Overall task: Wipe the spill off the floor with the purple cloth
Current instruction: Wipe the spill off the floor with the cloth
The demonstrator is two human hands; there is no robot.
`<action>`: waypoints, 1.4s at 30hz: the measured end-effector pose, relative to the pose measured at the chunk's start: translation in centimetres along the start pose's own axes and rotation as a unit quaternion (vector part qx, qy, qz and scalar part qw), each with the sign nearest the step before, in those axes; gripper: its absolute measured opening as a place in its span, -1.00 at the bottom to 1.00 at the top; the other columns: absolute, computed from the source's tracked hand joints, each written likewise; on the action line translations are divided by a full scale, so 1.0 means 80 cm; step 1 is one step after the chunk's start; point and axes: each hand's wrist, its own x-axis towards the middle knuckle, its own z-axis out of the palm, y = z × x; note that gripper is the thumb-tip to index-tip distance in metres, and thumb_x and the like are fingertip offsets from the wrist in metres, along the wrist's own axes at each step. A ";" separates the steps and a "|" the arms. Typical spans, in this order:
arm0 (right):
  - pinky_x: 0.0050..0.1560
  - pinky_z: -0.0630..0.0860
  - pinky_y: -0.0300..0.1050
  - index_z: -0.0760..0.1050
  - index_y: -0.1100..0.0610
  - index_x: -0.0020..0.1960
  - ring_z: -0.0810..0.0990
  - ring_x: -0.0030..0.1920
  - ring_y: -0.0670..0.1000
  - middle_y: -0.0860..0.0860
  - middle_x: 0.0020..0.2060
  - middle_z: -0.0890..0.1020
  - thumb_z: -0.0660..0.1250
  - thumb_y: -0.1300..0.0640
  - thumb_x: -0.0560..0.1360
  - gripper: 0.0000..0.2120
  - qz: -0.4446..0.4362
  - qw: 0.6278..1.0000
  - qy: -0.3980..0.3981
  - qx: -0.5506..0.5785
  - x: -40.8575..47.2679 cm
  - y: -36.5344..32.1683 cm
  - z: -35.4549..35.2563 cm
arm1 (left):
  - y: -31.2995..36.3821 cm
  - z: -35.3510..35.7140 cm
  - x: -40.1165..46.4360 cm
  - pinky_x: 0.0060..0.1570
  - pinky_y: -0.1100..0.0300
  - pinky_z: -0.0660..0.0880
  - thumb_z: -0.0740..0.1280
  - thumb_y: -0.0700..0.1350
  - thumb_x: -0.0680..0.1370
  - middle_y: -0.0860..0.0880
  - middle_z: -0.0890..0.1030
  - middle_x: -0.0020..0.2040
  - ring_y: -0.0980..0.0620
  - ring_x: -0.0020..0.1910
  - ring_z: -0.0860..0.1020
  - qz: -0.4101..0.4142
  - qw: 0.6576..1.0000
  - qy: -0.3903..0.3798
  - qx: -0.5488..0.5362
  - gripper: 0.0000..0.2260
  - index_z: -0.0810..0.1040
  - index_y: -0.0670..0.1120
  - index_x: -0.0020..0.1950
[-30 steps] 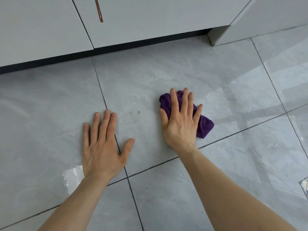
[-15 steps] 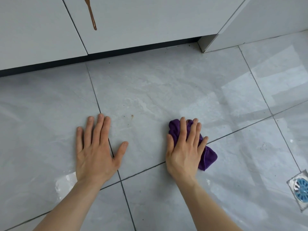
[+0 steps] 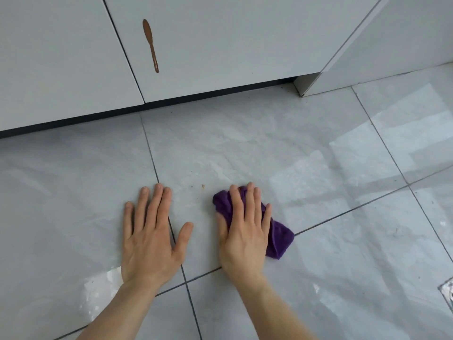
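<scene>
My right hand (image 3: 244,231) presses flat on the crumpled purple cloth (image 3: 279,238), which lies on the grey tiled floor (image 3: 245,148); the cloth shows beyond my fingertips and to the right of my palm. A few small brown specks (image 3: 202,186) mark the tile just left of the cloth, between my two hands. My left hand (image 3: 149,231) lies flat on the floor with fingers spread, holding nothing, across a grout line. A faint wet sheen covers the tile ahead of the cloth.
White cabinet doors (image 3: 220,45) with a dark toe-kick run along the far side; a brown drip (image 3: 151,44) runs down one door. A floor drain (image 3: 448,294) shows at the right edge. A white patch (image 3: 103,288) marks the tile beside my left wrist.
My right hand slid the cloth back toward me and then to the left, closer to the specks. The view tilted up, showing more of the cabinet. My left hand stayed planted.
</scene>
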 end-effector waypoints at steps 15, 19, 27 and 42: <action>0.56 -0.05 0.38 0.05 -0.19 0.61 -0.16 0.65 0.12 0.14 0.65 -0.02 0.01 -0.18 0.69 -0.50 -0.175 0.978 -0.097 -0.060 0.039 -0.049 0.008 | -0.002 -0.003 0.003 0.58 -0.23 0.07 -0.15 0.26 0.63 -0.05 0.09 0.67 -0.04 0.66 -0.03 0.001 0.999 -0.017 -0.031 -0.32 0.05 -0.11 0.65; 0.54 0.02 0.40 0.07 -0.21 0.59 -0.14 0.65 0.11 0.13 0.65 0.01 0.00 -0.21 0.69 -0.52 -0.175 0.974 -0.121 -0.074 -0.007 -0.025 -0.006 | -0.002 -0.003 0.002 0.59 -0.22 0.04 -0.14 0.30 0.61 -0.05 0.09 0.67 -0.04 0.66 -0.03 0.001 0.999 -0.013 -0.031 -0.29 0.05 -0.09 0.65; 0.53 0.11 0.40 0.05 -0.18 0.61 -0.07 0.65 0.15 0.14 0.65 0.04 0.05 -0.22 0.68 -0.47 -0.190 0.969 -0.136 -0.078 -0.063 0.031 -0.026 | -0.003 -0.001 -0.002 0.61 -0.16 -0.06 -0.09 0.34 0.58 -0.03 0.09 0.67 -0.03 0.66 -0.05 0.008 0.999 0.001 -0.039 -0.26 0.05 -0.07 0.65; 0.44 0.39 0.12 0.34 0.03 0.51 0.34 0.49 0.10 0.04 0.51 0.38 0.47 -0.22 0.40 -0.22 -0.099 0.990 -0.079 0.063 -0.070 0.075 -0.083 | 0.083 -0.028 -0.051 0.50 0.06 0.30 0.30 0.07 0.57 0.08 0.37 0.52 0.02 0.50 0.34 0.240 0.968 -0.050 -0.043 -0.49 0.34 0.10 0.52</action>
